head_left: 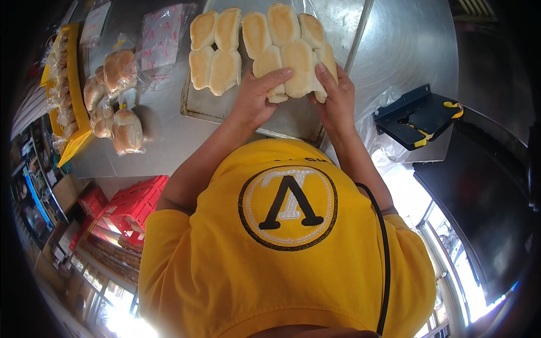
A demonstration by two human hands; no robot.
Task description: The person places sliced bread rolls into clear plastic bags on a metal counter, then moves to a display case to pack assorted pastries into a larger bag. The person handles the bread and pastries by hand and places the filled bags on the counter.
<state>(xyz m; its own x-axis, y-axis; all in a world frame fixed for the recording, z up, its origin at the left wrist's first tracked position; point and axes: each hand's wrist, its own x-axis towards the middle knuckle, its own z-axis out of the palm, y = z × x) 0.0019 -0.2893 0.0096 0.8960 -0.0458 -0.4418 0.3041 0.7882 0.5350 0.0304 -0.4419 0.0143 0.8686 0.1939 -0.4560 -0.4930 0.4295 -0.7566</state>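
Joined bread rolls (298, 65), pale golden on top, are gripped from both sides at the near end of a metal baking tray (190, 101). My left hand (260, 93) presses its thumb over the near left roll, its other fingers partly hidden beneath. On the opposite side my right hand (336, 93) holds the near right roll, thumb on top. The far row of this group lies beyond my fingers. Just left of it, another group of rolls (216, 50) rests on the tray, untouched.
Bagged loaves (121, 101) lie on the steel table at left, beside plastic bags (163, 36) and a yellow crate (81, 96) of bagged bread. A black bag-closing device (417, 115) with yellow tape stands at right near crumpled clear plastic (389, 141). Red crates (138, 205) stand below, left.
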